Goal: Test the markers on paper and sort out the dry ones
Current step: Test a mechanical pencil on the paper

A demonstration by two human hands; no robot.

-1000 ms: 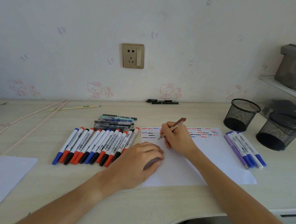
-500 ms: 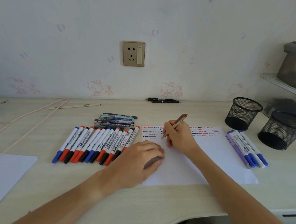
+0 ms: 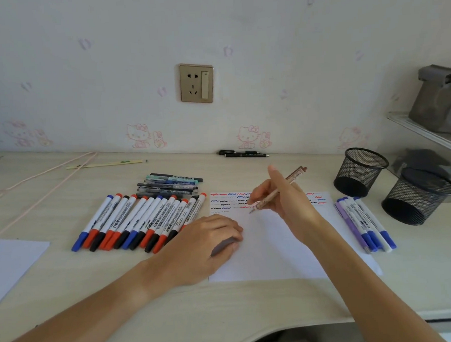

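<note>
Working from the left, you have a row of whiteboard markers (image 3: 140, 219) laid side by side on the desk (image 3: 69, 296), caps toward you, so each is easy to pick off in turn; a small stack of pens (image 3: 171, 185) lies just beyond them. Your left hand (image 3: 209, 239) rests palm down on the near left part of the paper (image 3: 265, 255), fingers loosely bent, pinning the sheet so it stays put under the strokes; something grey shows under the fingers, but I cannot tell what. Your right hand (image 3: 283, 196) pinches a brown pen (image 3: 277, 191) between thumb and fingers, index finger raised, tip hovering just above the squiggle rows along the sheet's far edge. Right of the paper lie a few blue-capped markers (image 3: 365, 223), apparently a sorted group. Two black mesh cups (image 3: 392, 183) stand at far right, likely awaiting the sorted pens.
</note>
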